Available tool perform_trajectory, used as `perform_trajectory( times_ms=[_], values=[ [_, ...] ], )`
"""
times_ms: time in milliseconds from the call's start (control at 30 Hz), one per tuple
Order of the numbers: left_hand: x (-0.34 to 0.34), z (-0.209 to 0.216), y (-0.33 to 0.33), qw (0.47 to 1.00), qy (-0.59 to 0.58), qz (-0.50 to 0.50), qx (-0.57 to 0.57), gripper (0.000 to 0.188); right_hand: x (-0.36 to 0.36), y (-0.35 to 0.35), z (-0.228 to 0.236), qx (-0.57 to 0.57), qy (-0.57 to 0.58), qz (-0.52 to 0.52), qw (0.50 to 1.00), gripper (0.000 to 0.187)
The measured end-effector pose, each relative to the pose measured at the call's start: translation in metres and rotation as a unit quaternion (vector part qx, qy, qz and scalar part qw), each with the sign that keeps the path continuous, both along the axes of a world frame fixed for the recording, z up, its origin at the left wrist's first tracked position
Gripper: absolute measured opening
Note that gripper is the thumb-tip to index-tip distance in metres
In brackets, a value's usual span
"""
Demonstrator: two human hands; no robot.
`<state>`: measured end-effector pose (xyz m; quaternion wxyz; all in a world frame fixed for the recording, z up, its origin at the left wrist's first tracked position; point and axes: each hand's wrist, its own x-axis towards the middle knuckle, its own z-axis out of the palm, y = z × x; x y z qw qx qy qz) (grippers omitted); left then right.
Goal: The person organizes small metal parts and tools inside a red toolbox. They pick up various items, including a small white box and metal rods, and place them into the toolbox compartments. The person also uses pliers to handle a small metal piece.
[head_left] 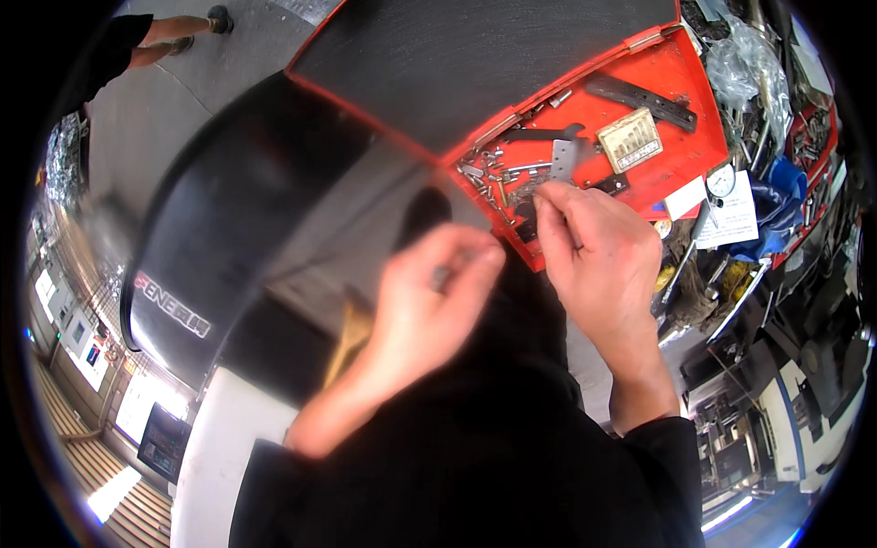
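Observation:
My left hand (416, 306) is raised in front of me, blurred, its fingers curled closed. A small grey bit of something shows between them, too smeared to name. My right hand (603, 251) is over the near edge of a red metal toolbox (703, 137), thumb and fingertips pinched together; what they hold, if anything, is hidden. Near those fingertips inside the box lie a grey plate with holes (563, 160) and a scatter of small metal fittings (489, 173). Farther in are a dark open-ended wrench (539, 134), a small yellowed case (628, 142) and a long black bar (644, 100).
The toolbox lid (475, 64) stands open at the far side. A large black curved housing (228, 201) fills the left. Right of the box are a dial gauge (721, 181), blue cloth (781, 205) and clear plastic wrap (744, 68). Another person's legs (178, 32) show at upper left.

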<state>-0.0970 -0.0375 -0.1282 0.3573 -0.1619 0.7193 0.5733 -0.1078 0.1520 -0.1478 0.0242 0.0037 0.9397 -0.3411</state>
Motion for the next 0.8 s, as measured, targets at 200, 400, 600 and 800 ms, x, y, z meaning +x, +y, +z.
perform_trajectory(
  times_ms=[200, 400, 600, 800],
  values=[
    [-0.004, 0.001, -0.001, 1.0, -0.005, 0.008, 0.002, 0.008, -0.003, 0.007, 0.007, 0.033, -0.04, -0.031, 0.998, 0.01],
    [-0.005, -0.002, -0.006, 1.0, -0.003, -0.002, -0.008, 0.008, -0.005, 0.001, 0.011, -0.014, -0.047, -0.029, 0.998, 0.011],
    [-0.004, -0.003, -0.007, 1.0, -0.012, 0.016, 0.008, 0.008, -0.007, -0.006, 0.006, -0.007, -0.045, 0.0, 0.999, 0.011],
    [-0.005, -0.002, -0.007, 1.0, -0.02, 0.016, 0.006, 0.007, -0.011, -0.004, 0.007, 0.01, -0.058, 0.019, 0.998, 0.009]
  ],
)
